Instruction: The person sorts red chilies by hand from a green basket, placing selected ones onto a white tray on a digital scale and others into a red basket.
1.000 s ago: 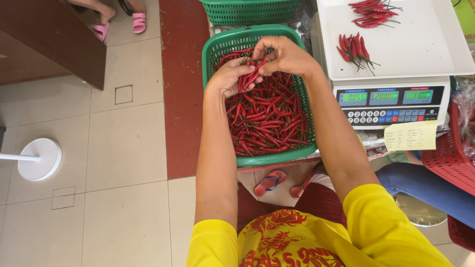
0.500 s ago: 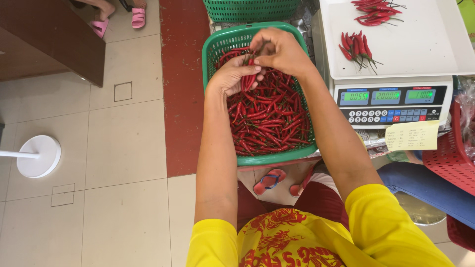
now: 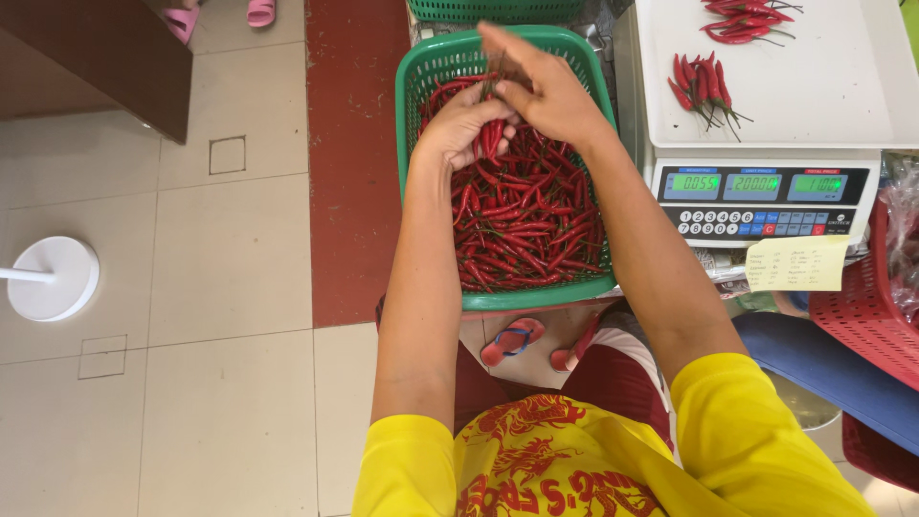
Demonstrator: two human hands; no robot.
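A green plastic basket [image 3: 412, 115] full of red chillies [image 3: 526, 225] rests in front of me. My left hand [image 3: 464, 129] is curled around a small bunch of chillies over the basket's far half. My right hand [image 3: 541, 91] meets it from the right, fingers pinching at the stems of the same bunch. On the white pan of a digital scale [image 3: 814, 105] to the right lie two little heaps of chillies [image 3: 704, 86].
A second green basket [image 3: 498, 10] sits beyond the first. A red basket [image 3: 862, 316] and a blue surface [image 3: 823, 369] are at the right. A dark wooden counter [image 3: 86, 57] and a white round stand base [image 3: 53, 278] are on the tiled floor at left.
Both hands stay over the far half of the basket, working the bunch; my right hand's fingers have lifted and stretched out more above the left hand.
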